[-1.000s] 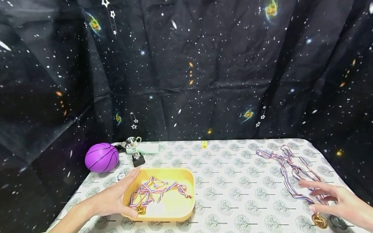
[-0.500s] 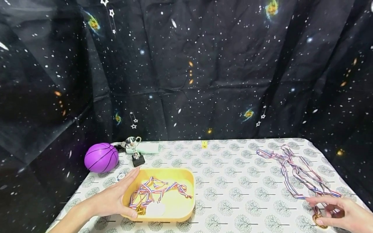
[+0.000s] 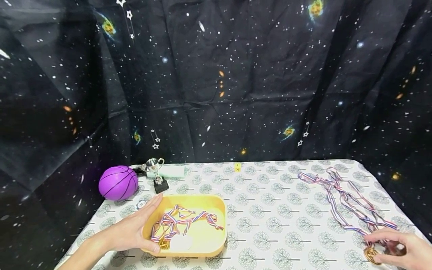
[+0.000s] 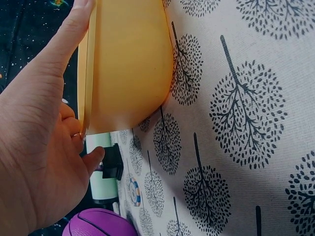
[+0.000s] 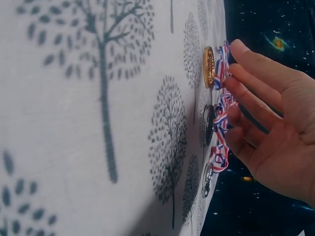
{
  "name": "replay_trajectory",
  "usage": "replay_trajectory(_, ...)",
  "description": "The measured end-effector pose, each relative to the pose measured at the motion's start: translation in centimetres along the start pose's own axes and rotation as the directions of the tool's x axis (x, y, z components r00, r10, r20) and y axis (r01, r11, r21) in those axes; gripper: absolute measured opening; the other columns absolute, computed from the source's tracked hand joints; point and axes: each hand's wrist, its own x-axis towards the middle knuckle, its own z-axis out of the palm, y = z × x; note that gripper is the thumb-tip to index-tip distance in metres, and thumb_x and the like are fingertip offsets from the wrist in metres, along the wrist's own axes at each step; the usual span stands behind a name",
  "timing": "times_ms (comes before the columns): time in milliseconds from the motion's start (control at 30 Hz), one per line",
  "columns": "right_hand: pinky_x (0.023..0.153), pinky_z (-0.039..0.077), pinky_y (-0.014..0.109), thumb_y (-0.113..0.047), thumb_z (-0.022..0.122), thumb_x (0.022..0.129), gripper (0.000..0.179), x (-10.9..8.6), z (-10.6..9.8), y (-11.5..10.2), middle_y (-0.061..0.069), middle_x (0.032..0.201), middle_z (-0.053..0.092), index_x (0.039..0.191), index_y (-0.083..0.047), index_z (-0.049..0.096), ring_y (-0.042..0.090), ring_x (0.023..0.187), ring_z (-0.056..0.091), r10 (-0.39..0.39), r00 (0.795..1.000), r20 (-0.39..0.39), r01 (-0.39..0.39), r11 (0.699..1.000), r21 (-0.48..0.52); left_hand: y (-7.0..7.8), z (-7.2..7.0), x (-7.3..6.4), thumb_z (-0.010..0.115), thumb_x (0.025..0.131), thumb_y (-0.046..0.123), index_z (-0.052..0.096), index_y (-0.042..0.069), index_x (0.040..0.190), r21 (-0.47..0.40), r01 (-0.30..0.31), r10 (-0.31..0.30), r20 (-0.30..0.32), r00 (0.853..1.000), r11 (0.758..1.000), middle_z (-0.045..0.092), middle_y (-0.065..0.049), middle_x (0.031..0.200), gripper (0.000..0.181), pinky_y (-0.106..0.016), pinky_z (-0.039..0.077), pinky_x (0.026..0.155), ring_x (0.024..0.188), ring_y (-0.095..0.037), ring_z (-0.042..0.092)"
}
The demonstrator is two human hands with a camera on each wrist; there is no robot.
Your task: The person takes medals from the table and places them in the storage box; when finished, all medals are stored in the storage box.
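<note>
On the bench stands the yellow tub, probably light and stiff, its left end gripped by your left hand. At right, ribbons may tangle limply; whether your right hand pinches anything cannot be told. The gold medal beneath, likely slick, is best taken by its edge.

My left grip holds the rim of a yellow tub on the tree-print desk. Past it, far left, I see a purple ball; to its right, a black block stands before a pale green cylinder, and a round disc lies nearer.
</note>
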Motion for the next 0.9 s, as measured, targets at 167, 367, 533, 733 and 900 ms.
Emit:
replay_trajectory(167, 0.044, 0.03, 0.021, 0.004, 0.095, 0.064, 0.061, -0.23, -0.12, 0.19, -0.023, 0.094, 0.061, 0.111, -0.032, 0.079, -0.006, 0.061, 0.044, 0.014, 0.999, -0.029, -0.015, 0.999, -0.046, -0.12, 0.03, 0.02, 0.088, 0.067, 0.074, 0.019, 0.002, 0.169, -0.001, 0.009, -0.009, -0.001, 1.0, 1.0, 0.015, -0.021, 0.175, 0.143, -0.065, 0.027, 0.116, 0.157, -0.043, 0.022)
replay_trajectory(367, 0.049, 0.029, 0.022, -0.001, 0.097, 0.062, 0.061, -0.34, 0.04, 0.32, -0.024, 0.093, 0.057, 0.111, -0.033, 0.079, -0.006, 0.067, 0.042, 0.003, 1.0, -0.007, -0.004, 0.997, -0.072, -0.12, 0.06, -0.01, 0.087, 0.067, 0.074, 0.019, 0.003, 0.169, -0.01, 0.021, -0.021, 0.001, 1.0, 1.0, 0.015, -0.019, 0.176, 0.142, -0.064, 0.027, 0.116, 0.158, -0.043, 0.022)
replay_trajectory(533, 0.053, 0.03, 0.02, -0.002, 0.099, 0.054, 0.065, -0.13, 0.3, 0.35, -0.029, 0.107, 0.063, 0.107, -0.033, 0.08, -0.004, 0.075, 0.045, -0.079, 0.996, -0.037, 0.075, 0.992, -0.101, -0.11, 0.04, 0.01, 0.088, 0.067, 0.073, 0.019, 0.002, 0.169, -0.014, 0.02, -0.02, -0.001, 1.0, 1.0, 0.014, -0.018, 0.176, 0.142, -0.064, 0.027, 0.116, 0.158, -0.042, 0.021)
replay_trajectory(733, 0.055, 0.029, 0.016, -0.009, 0.101, 0.052, 0.059, -0.06, 0.16, 0.27, -0.032, 0.105, 0.062, 0.101, -0.033, 0.08, -0.007, 0.078, 0.044, -0.076, 0.997, -0.03, 0.069, 0.979, -0.191, -0.07, 0.05, 0.11, 0.088, 0.066, 0.073, 0.019, 0.004, 0.17, -0.024, 0.026, -0.026, 0.0, 1.0, 0.999, 0.014, -0.017, 0.176, 0.142, -0.064, 0.027, 0.116, 0.158, -0.041, 0.021)
replay_trajectory(900, 0.054, 0.026, 0.017, -0.009, 0.1, 0.055, 0.056, -0.17, 0.07, 0.18, -0.032, 0.102, 0.059, 0.1, -0.032, 0.078, -0.008, 0.075, 0.04, -0.029, 1.0, -0.011, 0.026, 0.975, -0.221, -0.1, 0.06, 0.12, 0.088, 0.066, 0.074, 0.019, 0.003, 0.169, -0.022, 0.027, -0.027, 0.003, 1.0, 0.999, 0.013, -0.017, 0.176, 0.143, -0.064, 0.027, 0.116, 0.158, -0.041, 0.02)
